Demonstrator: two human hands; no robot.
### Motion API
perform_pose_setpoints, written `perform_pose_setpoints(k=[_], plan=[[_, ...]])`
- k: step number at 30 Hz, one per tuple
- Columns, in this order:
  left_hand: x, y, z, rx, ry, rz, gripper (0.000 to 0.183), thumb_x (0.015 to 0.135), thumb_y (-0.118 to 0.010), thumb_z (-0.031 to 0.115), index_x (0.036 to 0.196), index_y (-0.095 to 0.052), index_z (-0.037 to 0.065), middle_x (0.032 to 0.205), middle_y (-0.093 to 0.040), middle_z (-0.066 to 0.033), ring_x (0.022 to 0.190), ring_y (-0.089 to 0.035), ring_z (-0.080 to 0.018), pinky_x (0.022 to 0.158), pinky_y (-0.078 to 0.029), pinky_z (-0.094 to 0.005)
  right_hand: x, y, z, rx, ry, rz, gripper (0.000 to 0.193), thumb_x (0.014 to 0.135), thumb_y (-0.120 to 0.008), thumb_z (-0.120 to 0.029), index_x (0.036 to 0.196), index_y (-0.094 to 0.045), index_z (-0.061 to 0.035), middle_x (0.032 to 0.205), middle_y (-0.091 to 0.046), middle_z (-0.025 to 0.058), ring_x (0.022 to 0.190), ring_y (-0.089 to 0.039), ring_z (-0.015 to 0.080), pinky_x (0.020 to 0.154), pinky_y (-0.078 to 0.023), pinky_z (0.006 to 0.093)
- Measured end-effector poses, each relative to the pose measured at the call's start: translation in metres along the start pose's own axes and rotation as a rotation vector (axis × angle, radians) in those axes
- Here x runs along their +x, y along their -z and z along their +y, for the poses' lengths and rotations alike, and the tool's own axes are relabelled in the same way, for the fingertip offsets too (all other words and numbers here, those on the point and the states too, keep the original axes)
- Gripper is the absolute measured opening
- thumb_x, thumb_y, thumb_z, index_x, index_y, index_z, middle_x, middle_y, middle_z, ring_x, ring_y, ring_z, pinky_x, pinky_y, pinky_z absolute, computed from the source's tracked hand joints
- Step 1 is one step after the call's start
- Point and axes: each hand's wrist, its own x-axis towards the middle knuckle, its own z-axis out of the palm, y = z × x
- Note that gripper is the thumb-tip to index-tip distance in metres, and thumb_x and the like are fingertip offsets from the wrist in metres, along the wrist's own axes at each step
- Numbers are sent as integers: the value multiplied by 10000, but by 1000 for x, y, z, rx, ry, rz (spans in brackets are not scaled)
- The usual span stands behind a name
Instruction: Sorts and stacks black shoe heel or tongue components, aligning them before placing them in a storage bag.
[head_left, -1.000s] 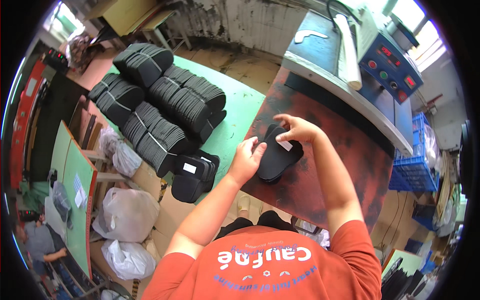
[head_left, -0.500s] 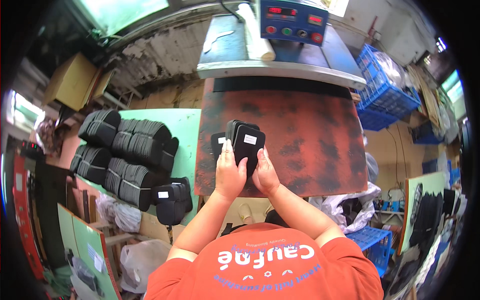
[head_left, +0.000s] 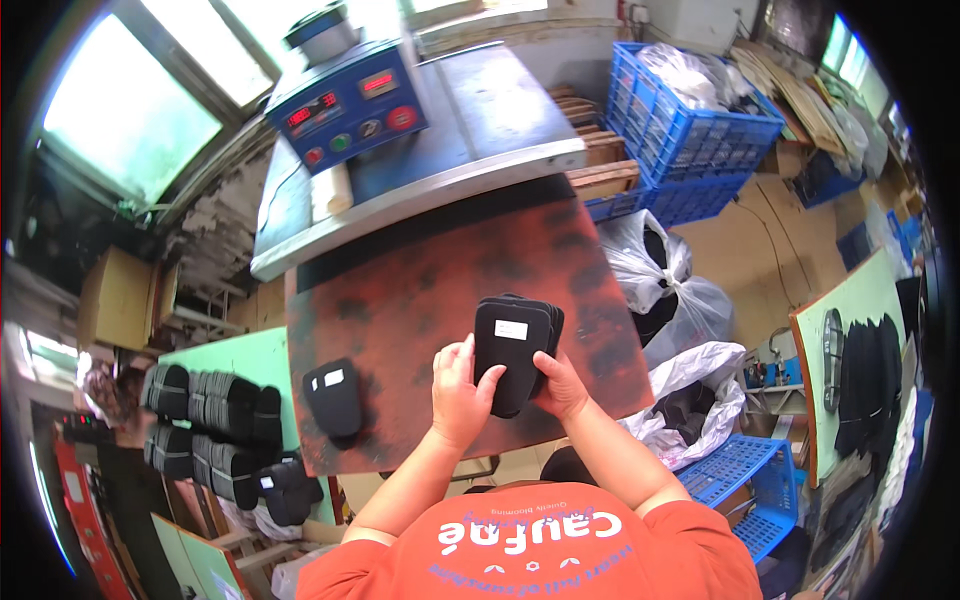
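Both of my hands hold a stack of black, rounded, tapering pads (head_left: 520, 365) with a white label on the top one. My left hand (head_left: 462, 398) is at the stack's left side, its thumb on the top pad and its fingers along the edge. On the right side my right hand (head_left: 562, 385) grips the stack, thumb on top and fingers beneath, partly hidden. The stack is above a reddish board with dark stains (head_left: 430, 290). Another small pile of black pads (head_left: 333, 400), also labelled, lies on the board's left part.
Beyond the board stands a metal-topped press (head_left: 480, 110) with a blue control box (head_left: 350, 110). Bundled black pads (head_left: 220, 405) rest on a green table (head_left: 290, 350) at left. Plastic bags (head_left: 690, 310) and blue crates (head_left: 690, 120) line the right.
The view has turned to the right. My hands have carried the stack rightward over the board, away from the small pile, which now shows fully.
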Motion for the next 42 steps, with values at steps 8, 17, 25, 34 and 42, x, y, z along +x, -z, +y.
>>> perform_pose_setpoints(k=[8,17,25,34,42], plan=[[76,-107,21,-806,595,42,66,873,-571,87,895,-566,25,649,-514,44,525,-443,-35,449,-327,-178,-12,65,-91,52,160,127,631,754,-694,-173,1300,-394,-78,1223,-513,99,1131,-506,255,961,-418,390],[224,-183,-57,-624,694,59,189,821,-630,115,931,-575,-28,605,-476,1,447,-435,-86,400,-346,-232,-16,102,-92,338,-47,58,596,757,-671,-253,1265,-440,-45,1176,-550,121,1070,-554,266,929,-450,396],[182,-155,-30,-502,319,-72,242,815,-652,152,954,-604,-39,760,-628,-85,707,-579,-113,643,-467,-281,-3,84,-100,208,132,308,466,827,-646,-117,1251,-455,-88,1188,-539,78,1091,-532,234,932,-442,385],[218,-157,-52,-559,546,-14,144,783,-644,105,775,-594,-30,632,-581,-70,533,-541,-156,508,-433,-291,-4,91,-112,290,197,407,505,786,-671,-213,1232,-478,-77,1174,-556,72,1084,-534,244,951,-422,392],[230,-188,-85,12,184,-64,167,699,-688,115,742,-606,-25,696,-618,-168,648,-616,-284,619,-487,-347,-10,89,-112,278,203,392,528,766,-652,-217,1230,-473,-40,1165,-563,103,1062,-551,255,945,-427,391]])
